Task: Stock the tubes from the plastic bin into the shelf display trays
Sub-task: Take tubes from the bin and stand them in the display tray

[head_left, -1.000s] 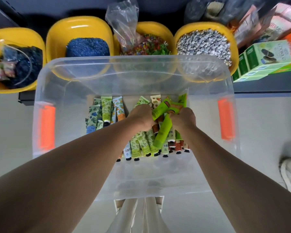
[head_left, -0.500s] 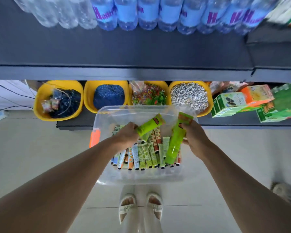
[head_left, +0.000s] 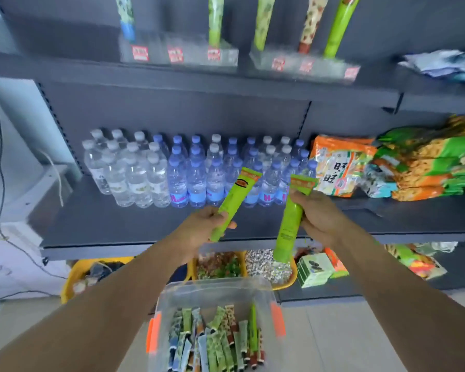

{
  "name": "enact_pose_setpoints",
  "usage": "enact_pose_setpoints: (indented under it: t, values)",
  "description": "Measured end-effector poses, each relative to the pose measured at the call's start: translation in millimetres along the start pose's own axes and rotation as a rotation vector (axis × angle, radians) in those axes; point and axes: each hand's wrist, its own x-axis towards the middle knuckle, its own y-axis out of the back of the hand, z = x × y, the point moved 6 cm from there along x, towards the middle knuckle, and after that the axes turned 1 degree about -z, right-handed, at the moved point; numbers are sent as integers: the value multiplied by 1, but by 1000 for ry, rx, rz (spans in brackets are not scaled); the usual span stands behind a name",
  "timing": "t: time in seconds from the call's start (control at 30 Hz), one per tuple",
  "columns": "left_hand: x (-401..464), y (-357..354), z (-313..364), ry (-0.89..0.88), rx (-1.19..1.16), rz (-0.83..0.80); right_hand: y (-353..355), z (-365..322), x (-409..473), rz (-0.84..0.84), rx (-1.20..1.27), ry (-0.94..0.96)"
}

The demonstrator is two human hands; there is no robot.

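Observation:
My left hand (head_left: pixel 199 226) grips a bright green tube (head_left: pixel 235 200) that points up and to the right. My right hand (head_left: pixel 320 218) grips a second green tube (head_left: pixel 290 224) held nearly upright, its cap end down. Both are raised in front of the middle shelf. Below them on the floor stands the clear plastic bin (head_left: pixel 266 288) with orange handles, holding several patterned tubes (head_left: pixel 215 342). On the top shelf two clear display trays (head_left: pixel 226 56) (head_left: pixel 320 67) hold a few upright tubes, blurred.
Water bottles (head_left: pixel 188 170) fill the middle shelf behind my hands, with snack bags (head_left: pixel 341 165) to the right. Yellow bowls (head_left: pixel 285 280) of goods and a green box (head_left: pixel 314 269) sit on the bottom shelf. A black cable (head_left: pixel 0 162) hangs at the left.
Both hands lifted the two green tubes out of the bin to the height of the middle shelf. My view tilted up, bringing the top shelf trays into sight.

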Motion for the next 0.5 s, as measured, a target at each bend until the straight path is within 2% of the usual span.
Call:
enact_pose_setpoints:
  t: [0.17,0.3,0.5]
  values:
    - [-22,-6,83,-170,-109,-86,13,-99,-28,25,-151,218]
    - [-34,-4,140,-307,-109,-108,23,-162,-43,101,-200,361]
    - [-41,0,207,-465,48,-56,53,-228,-47,306,-334,588]
